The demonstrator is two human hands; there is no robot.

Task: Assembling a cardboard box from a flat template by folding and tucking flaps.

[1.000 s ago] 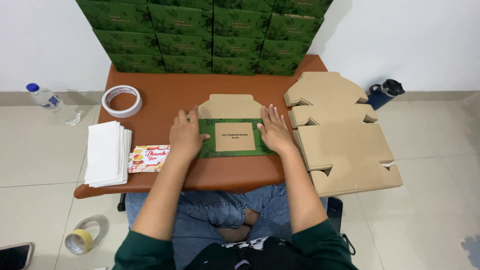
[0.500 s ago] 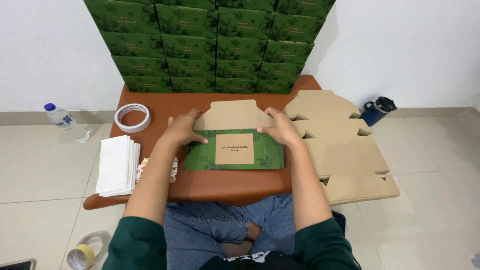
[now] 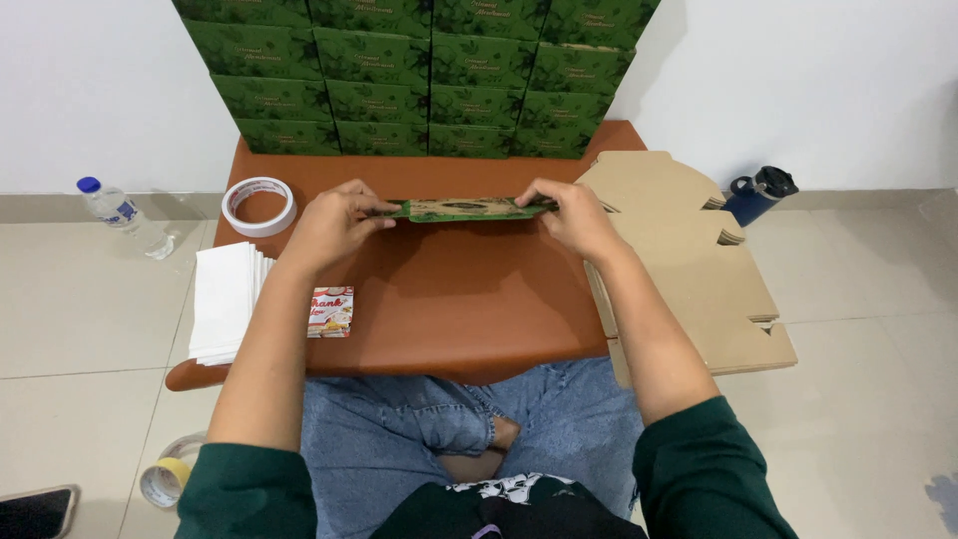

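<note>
Stacked green boxes (image 3: 419, 75) beyond the fingers, along the wall. Brown table (image 3: 449, 299) beneath. Flat cardboard blanks (image 3: 689, 269) right of the right fingers. Green box blank (image 3: 464, 209), tilted edge-on over the table, grasped at its ends by left hand (image 3: 329, 225) and right hand (image 3: 574, 215), fingers clenched. Tape roll (image 3: 258, 206) left of the left fingers.

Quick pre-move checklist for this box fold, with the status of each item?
1. Left hand grips the box blank: ok.
2. Right hand grips its other end: ok.
3. Blank raised on edge, level: ok.
4. Table bare in front of the blank: ok.
5. Side flaps tucked: cannot tell, seen edge-on.
6. Flat stack within the right hand's reach: ok.
</note>
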